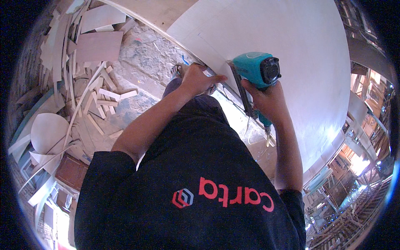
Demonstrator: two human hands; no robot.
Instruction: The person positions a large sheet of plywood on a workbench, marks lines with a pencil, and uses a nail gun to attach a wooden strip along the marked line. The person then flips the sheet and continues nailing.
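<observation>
A large pale wooden panel [308, 100] spreads across the middle and right. Wrapped round the handle of a teal and black nail gun [253, 68] is my right hand [268, 102]. The gun's nose sits at or just over the panel near its left edge, and its dark magazine slants down toward me. A hose fitting shows at the handle's lower end. To the left of the gun, my left hand [198, 80] grips the panel's edge, thumb stretched over the top toward the gun. Its other fingers are partly hidden at the edge.
Wood offcuts [98, 100] lie piled on the worn concrete floor [143, 62] at left. Behind them are a pinkish board [100, 46], long thin strips and a rounded pale piece [49, 132]. Stacked timber [350, 183] stands at far right. My foot [176, 71] shows below the panel's edge.
</observation>
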